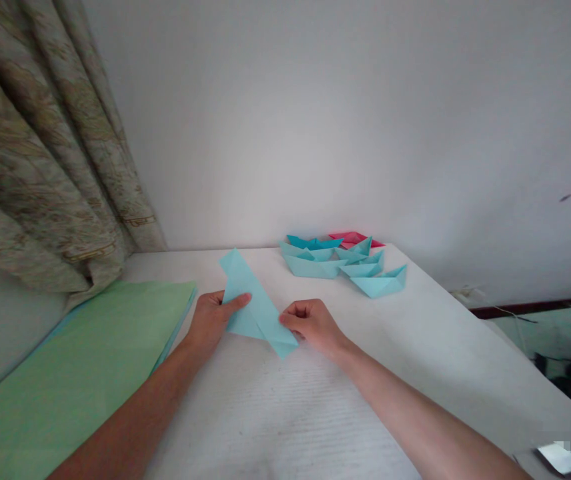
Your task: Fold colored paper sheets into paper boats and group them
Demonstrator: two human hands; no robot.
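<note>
A light blue folded paper, roughly triangular with a band along its long slanting edge, is held above the white table. My left hand grips its left side, thumb on the front face and fingers mostly hidden behind. At the lower right of the paper, my right hand pinches the edge with closed fingers. Beyond my hands, several light blue paper boats stand grouped near the wall, with a darker blue boat and a red one behind them.
A stack of green paper sheets, with blue sheets under it, lies on the left of the table. A patterned curtain hangs at the left. The wall borders the table's back edge. A bright object is at the lower right.
</note>
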